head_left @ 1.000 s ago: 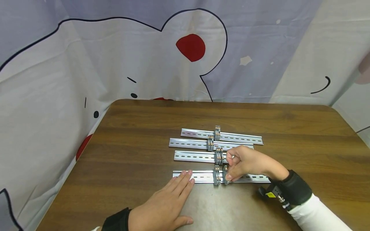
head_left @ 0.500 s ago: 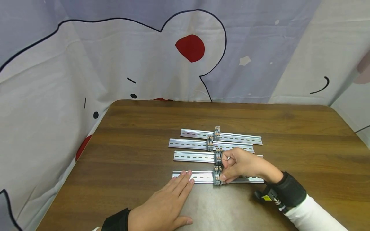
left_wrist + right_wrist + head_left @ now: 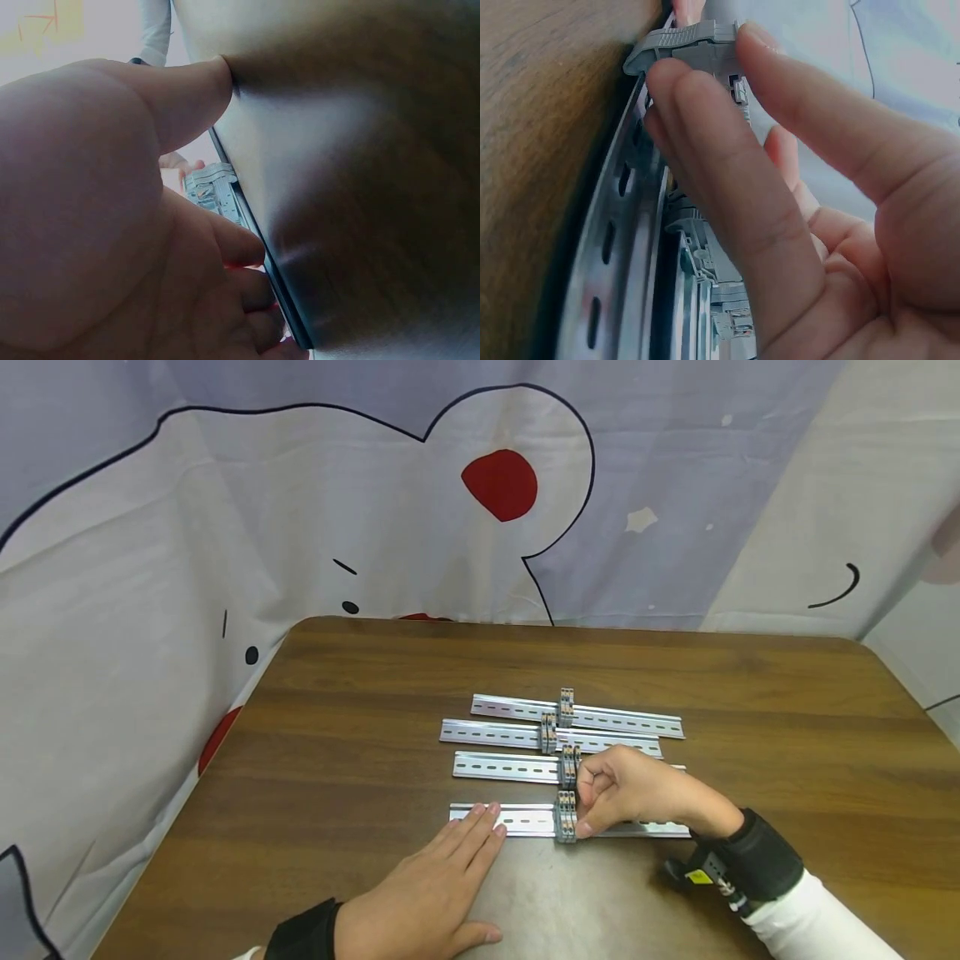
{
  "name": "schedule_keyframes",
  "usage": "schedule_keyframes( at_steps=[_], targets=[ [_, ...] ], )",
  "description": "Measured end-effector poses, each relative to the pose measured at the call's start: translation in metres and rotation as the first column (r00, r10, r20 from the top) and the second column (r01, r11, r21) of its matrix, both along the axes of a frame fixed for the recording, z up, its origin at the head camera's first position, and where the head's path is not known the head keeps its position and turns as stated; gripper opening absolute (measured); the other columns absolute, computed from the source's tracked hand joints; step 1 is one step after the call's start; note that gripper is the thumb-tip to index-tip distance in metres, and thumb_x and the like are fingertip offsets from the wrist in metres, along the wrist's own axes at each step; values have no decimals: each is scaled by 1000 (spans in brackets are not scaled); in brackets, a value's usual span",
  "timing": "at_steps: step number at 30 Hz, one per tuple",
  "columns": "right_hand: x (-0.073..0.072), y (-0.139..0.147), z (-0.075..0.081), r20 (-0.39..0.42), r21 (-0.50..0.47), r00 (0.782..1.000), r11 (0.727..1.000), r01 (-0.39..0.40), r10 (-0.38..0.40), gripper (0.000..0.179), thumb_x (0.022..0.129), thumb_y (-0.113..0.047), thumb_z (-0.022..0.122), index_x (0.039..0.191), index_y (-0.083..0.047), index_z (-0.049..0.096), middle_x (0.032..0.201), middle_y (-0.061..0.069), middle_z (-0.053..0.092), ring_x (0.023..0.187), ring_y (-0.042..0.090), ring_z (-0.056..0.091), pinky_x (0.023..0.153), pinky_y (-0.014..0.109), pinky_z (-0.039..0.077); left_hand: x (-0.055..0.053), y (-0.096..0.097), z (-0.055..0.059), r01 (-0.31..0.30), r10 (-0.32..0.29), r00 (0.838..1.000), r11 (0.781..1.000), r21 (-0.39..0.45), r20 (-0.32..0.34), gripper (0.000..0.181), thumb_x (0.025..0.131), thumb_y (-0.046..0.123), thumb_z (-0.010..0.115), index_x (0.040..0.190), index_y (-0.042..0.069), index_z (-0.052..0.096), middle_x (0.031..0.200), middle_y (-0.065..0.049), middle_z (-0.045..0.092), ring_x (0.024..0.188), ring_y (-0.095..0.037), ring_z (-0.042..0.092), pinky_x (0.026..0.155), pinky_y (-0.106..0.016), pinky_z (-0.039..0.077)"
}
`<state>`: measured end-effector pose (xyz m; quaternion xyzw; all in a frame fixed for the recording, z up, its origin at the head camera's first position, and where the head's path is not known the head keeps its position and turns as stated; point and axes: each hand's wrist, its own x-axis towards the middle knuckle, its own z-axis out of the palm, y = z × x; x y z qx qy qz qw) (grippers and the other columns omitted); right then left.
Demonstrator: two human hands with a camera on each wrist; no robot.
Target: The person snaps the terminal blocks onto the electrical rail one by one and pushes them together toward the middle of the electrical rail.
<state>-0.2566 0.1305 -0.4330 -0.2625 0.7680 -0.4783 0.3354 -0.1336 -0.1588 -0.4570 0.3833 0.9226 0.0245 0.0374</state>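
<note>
Several slotted metal DIN rails lie across the table, each carrying grey terminal blocks. On the nearest rail (image 3: 525, 820), terminal blocks (image 3: 566, 817) stand side by side near the middle. My right hand (image 3: 637, 789) is at their right side, thumb and fingers bent. In the right wrist view its thumb and fingertips hold the end terminal block (image 3: 697, 49). My left hand (image 3: 427, 881) lies flat with straight fingers, the fingertips resting on the left end of that rail. The left wrist view shows the terminal blocks (image 3: 214, 187) beyond the left palm.
Three more rails lie behind: a close rail (image 3: 506, 767), a middle rail (image 3: 487, 732) and a far rail (image 3: 513, 706), with terminal blocks on each. The wooden table (image 3: 360, 693) ends at a printed cloth (image 3: 262, 510) behind and to the left.
My right hand has slid a terminal block leftward along the nearest rail until it stands against the other one. The left hand has stayed in place.
</note>
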Motion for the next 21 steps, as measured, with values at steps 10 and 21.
schedule_keyframes(
  at_steps=[10, 21],
  targets=[
    [5, 9, 20, -231, 76, 968, 994, -85, 100, 17, 87, -24, 74, 88, -10, 65, 84, 3, 72, 76, 16, 70, 65, 26, 54, -5, 0, -2, 14, -14, 1000, 1000, -18, 19, 87, 95, 66, 38, 153, 2, 27, 161, -18, 16, 149, -29, 17, 116, -43, 28],
    [19, 31, 59, -661, 307, 723, 951, 19, 199, 22, 94, -35, 64, 109, -18, 68, 104, -9, 70, 94, 9, 67, 78, 32, 56, -12, -17, -1, -7, -4, 990, 997, 77, 139, 82, 96, 63, 39, 155, 9, 23, 163, -13, 14, 148, -27, 18, 114, -47, 29]
  ],
)
